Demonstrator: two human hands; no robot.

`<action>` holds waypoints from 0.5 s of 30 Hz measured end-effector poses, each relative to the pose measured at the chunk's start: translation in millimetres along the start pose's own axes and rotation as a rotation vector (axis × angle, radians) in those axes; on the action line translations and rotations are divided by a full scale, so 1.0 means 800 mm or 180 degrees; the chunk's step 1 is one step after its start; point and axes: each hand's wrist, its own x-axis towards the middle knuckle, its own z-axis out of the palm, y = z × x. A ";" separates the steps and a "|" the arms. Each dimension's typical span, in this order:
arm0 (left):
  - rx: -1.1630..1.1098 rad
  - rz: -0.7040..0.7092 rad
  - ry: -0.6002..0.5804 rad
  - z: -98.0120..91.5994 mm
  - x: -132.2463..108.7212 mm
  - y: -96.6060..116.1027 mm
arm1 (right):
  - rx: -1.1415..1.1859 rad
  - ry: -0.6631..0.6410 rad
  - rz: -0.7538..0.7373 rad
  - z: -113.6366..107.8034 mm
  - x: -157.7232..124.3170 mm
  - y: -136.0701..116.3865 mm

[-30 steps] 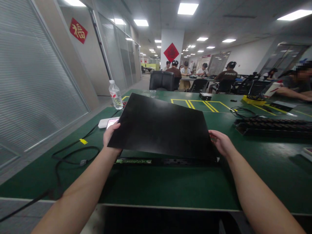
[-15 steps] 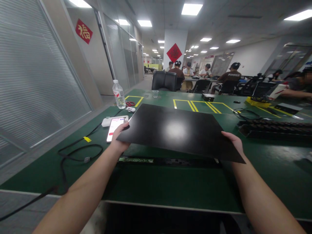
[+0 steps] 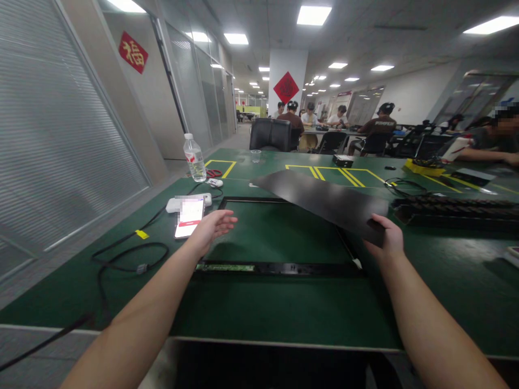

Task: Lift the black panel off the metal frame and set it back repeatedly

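My right hand point(image 3: 387, 237) grips the near right corner of a thin dark panel point(image 3: 324, 197), thumb on top and fingers beneath. The panel is raised and tilted over the table, blurred by motion. Beneath it a black rectangular frame point(image 3: 284, 268) lies flat on the green table point(image 3: 275, 308), with a green circuit strip point(image 3: 225, 268) along its near side at the left. My left hand point(image 3: 213, 229) hovers above the frame's left side with fingers apart and nothing in them. Just left of that hand is a lit phone point(image 3: 190, 217).
A white power strip point(image 3: 174, 203), black cable point(image 3: 133, 267), water bottle point(image 3: 195, 158), red-handled scissors point(image 3: 213, 173) and white mouse point(image 3: 214, 183) are on the left. A stack of long black parts point(image 3: 450, 213) lies at right, below a yellow tray point(image 3: 424, 168). Several people sit farther back.
My left hand has let go of the dark panel. The panel has swung to the right in my right hand, uncovering the black frame and the table inside it.
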 end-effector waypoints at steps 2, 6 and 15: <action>0.0159 0.0075 -0.0060 0.002 -0.001 -0.001 | 0.0441 0.0082 0.0029 0.009 0.000 0.005; 0.0444 0.0170 -0.0129 0.006 -0.004 -0.001 | 0.0887 0.0468 -0.0051 0.010 0.012 0.013; 0.1199 0.0642 -0.0910 0.010 -0.016 -0.008 | 0.0588 0.0836 -0.0360 -0.025 0.047 0.031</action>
